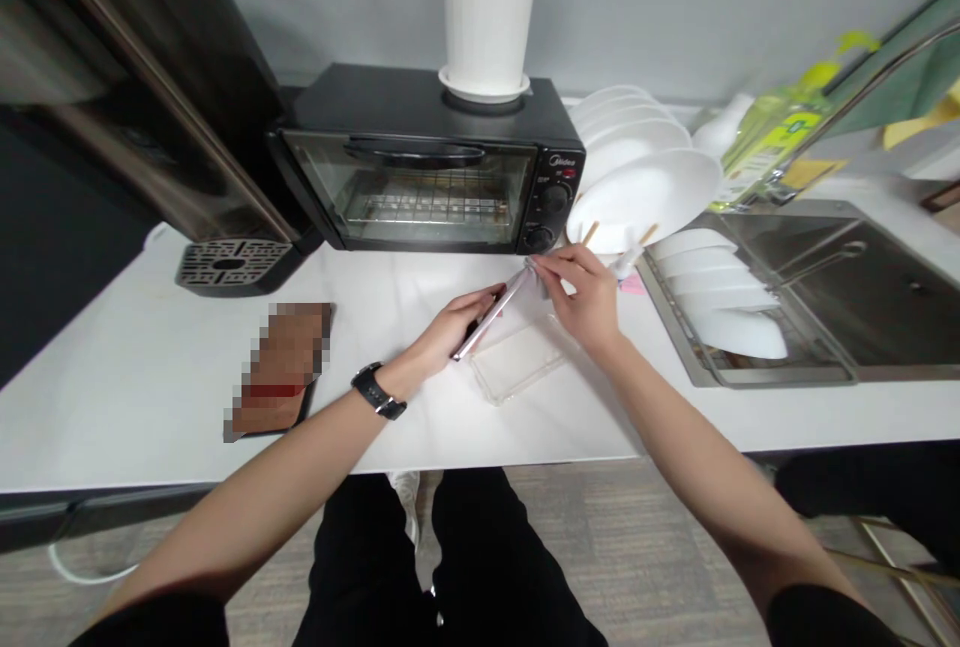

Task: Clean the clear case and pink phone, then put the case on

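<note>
My left hand [448, 335] grips a slim smartphone [491, 314] by its lower part, thumb and fingers wrapped round it. The phone is tilted up on edge above the counter, its narrow side towards me. At its far upper end, my right hand [589, 299] has thumb and index finger pinched together. Whatever sits between those fingertips is too small to make out. Just below the phone, a clear phone case [491, 395] lies on the white counter, between my two forearms.
A black toaster oven [427, 192] stands behind my hands, carrying a white pot [491, 7]. To the left are a drinks machine's drip tray [236, 262] and a flat, pixelated item [281, 367]. White plates [649, 192] and the sink [885, 297] are right.
</note>
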Action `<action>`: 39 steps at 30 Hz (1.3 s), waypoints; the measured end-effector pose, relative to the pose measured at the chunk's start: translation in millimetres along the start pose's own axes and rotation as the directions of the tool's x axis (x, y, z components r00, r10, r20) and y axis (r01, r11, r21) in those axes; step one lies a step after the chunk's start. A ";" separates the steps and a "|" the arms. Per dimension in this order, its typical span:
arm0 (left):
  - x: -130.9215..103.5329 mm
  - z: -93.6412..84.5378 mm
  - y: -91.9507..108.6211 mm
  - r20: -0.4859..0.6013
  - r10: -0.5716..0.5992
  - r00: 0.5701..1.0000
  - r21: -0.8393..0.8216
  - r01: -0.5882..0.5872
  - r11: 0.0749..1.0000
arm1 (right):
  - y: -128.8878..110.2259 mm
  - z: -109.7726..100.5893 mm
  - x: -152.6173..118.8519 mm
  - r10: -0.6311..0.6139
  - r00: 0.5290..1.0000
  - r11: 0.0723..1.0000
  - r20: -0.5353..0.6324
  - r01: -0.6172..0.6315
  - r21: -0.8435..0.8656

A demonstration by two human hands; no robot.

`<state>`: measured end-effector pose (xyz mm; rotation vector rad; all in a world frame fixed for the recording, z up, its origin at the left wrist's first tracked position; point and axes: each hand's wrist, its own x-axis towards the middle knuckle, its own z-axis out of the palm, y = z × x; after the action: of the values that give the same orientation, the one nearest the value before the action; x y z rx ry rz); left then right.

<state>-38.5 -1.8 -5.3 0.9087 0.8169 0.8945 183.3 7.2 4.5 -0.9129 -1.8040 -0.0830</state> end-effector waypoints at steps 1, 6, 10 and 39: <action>-0.2 0.2 1.5 0.002 0.003 1.000 0.014 -0.004 1.000 | 1.8 -4.9 2.7 0.019 0.999 0.999 -0.033 -0.020 -0.025; -3.9 4.6 10.0 0.008 0.067 0.998 0.031 -0.067 0.997 | -20.5 -21.6 4.5 -0.159 0.974 0.986 0.163 0.166 -0.032; -13.2 9.8 15.6 0.076 0.027 0.997 0.095 -0.034 0.995 | -36.1 -26.3 -0.5 -0.294 0.859 0.938 0.419 0.344 -0.049; -19.7 41.7 53.4 0.690 0.546 0.475 0.551 -0.834 0.029 | -26.9 -4.3 -28.7 0.339 0.936 0.859 0.097 -0.350 0.374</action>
<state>-25.1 -14.2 62.8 2.5396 0.4350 1.1386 174.2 -29.2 -7.9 -0.9343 -1.5749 0.5025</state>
